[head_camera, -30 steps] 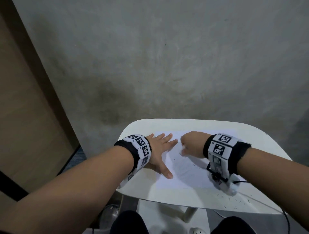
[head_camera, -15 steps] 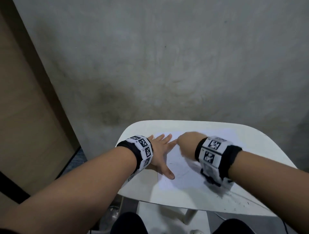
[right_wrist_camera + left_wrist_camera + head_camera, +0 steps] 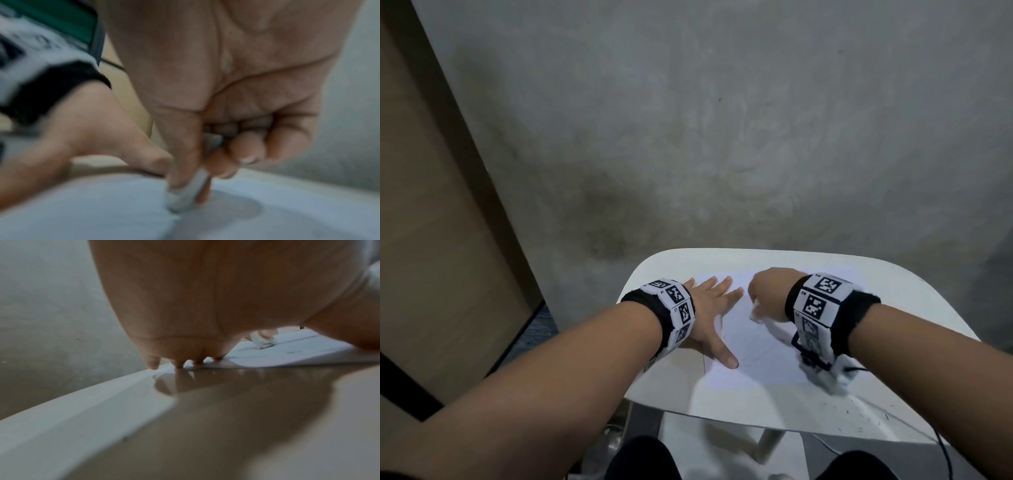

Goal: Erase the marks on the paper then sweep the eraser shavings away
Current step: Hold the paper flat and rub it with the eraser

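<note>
Counted one paper (image 3: 753,353) on one white table (image 3: 914,329), pinned flat under the left hand (image 3: 709,318), fingers spread. Found one white eraser (image 3: 185,196) pinched in the right hand (image 3: 770,291), tip on the sheet. Noted dark shavings (image 3: 873,414) scattered near the table's front right edge.

White table (image 3: 914,308) in front of me against a grey concrete wall (image 3: 722,137). Brown wooden panel (image 3: 431,205) to my left. Black cable (image 3: 941,445) hanging off the table's near right edge.
</note>
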Motion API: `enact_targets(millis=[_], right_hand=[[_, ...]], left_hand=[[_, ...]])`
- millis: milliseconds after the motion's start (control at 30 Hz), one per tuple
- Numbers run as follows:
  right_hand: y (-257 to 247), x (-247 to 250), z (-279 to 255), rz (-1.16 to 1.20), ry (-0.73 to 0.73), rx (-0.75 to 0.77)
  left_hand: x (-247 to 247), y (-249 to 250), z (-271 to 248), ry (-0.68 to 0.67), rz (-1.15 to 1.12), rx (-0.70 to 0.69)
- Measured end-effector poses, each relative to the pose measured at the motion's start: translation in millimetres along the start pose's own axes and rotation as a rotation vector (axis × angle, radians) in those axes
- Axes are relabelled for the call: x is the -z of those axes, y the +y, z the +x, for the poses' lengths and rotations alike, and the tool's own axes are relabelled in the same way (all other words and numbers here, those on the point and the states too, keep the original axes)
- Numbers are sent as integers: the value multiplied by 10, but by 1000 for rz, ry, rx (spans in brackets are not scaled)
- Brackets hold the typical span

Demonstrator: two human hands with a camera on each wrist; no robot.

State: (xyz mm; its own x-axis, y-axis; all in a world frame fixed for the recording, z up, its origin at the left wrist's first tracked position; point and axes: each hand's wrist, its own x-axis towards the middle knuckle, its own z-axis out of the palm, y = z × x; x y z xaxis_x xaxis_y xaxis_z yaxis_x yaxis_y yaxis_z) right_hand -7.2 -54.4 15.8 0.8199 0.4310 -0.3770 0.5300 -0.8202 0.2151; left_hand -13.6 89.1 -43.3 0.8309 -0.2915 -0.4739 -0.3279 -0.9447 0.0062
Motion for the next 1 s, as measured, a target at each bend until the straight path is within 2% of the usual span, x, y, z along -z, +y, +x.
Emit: enact_targets(millis=[67, 167, 200, 300, 533, 667, 733, 833, 867, 967, 1000], right_hand=[[-135, -7, -35, -53, -22, 27], [-327, -65, -130, 22, -38, 196], [-272, -59, -109, 11, -35, 182], [38, -33, 32, -11, -13, -2], [-30, -52, -8, -35, -41, 27], [-377, -96, -290, 27, -30, 228], [-301, -84, -164, 8, -78, 186], [-131, -8, 53, -89, -101, 28], [-174, -22, 42, -107, -107, 45], [-391, -64, -160, 3, -61, 298], [-374, -63, -170, 32, -56, 330]], left_hand=[[21, 24, -20, 0, -13, 3], [40, 78, -47, -5, -7, 5], [36, 75, -51, 4, -8, -3], [10, 13, -60, 9, 6, -14], [-18, -18, -153, -27, 18, -43], [-6, 6, -142, -14, 12, -47], [0, 5, -161, -13, 1, -50], [23, 14, -175, -27, 5, -40], [34, 31, -183, -29, 4, -37], [55, 73, -227, -38, -6, -23], [58, 73, -235, -35, -21, -19]])
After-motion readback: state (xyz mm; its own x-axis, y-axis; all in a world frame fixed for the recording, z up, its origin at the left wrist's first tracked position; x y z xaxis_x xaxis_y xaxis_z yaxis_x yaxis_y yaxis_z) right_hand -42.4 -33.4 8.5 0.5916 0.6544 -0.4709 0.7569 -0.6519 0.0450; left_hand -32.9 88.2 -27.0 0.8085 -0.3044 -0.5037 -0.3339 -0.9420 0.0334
